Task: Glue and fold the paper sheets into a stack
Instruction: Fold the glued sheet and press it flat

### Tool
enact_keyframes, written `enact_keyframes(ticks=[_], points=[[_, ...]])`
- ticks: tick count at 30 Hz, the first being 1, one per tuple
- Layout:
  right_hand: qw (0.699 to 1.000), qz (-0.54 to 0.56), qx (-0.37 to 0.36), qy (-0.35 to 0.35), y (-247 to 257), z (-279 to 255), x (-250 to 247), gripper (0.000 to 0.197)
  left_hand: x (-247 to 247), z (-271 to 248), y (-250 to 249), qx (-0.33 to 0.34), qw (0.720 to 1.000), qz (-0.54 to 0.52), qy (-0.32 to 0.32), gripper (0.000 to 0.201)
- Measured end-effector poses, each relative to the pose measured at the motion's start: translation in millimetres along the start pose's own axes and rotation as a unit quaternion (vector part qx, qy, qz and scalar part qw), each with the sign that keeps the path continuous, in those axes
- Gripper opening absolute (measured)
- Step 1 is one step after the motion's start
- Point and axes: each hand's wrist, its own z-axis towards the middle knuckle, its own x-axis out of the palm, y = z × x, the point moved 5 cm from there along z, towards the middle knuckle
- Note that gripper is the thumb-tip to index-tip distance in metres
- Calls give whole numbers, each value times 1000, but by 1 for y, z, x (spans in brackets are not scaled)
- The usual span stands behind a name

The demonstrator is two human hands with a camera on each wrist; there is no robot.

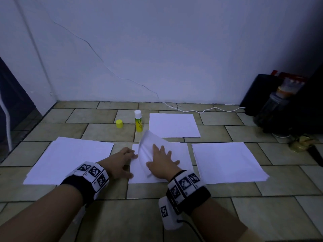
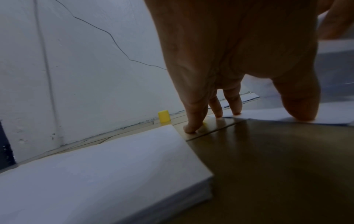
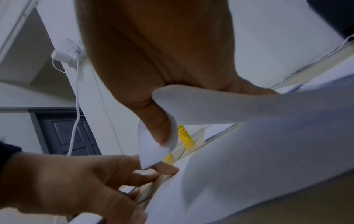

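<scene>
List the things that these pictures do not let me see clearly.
- Glue on the folded sheet: head view, hidden under the right hand and the curled flap.
- Glue stick label: head view, too small.
- Dark items at right: head view, too dim.
- Left hand: right wrist view, blurred.

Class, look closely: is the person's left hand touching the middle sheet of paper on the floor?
Touching. In the left wrist view, the left hand plants fingertips on the middle sheet's edge.
</scene>
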Motion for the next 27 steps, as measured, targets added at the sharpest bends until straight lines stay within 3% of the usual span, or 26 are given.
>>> enact_keyframes(ticks=[11,27], points=[[994,53,89,-25,-7,14,6,67,1,-2,-3,0,1000,1,-1,83],[996,44,72,-20,-14,13,11,70,1,-3,-3,-5,1000,-7,3,83]])
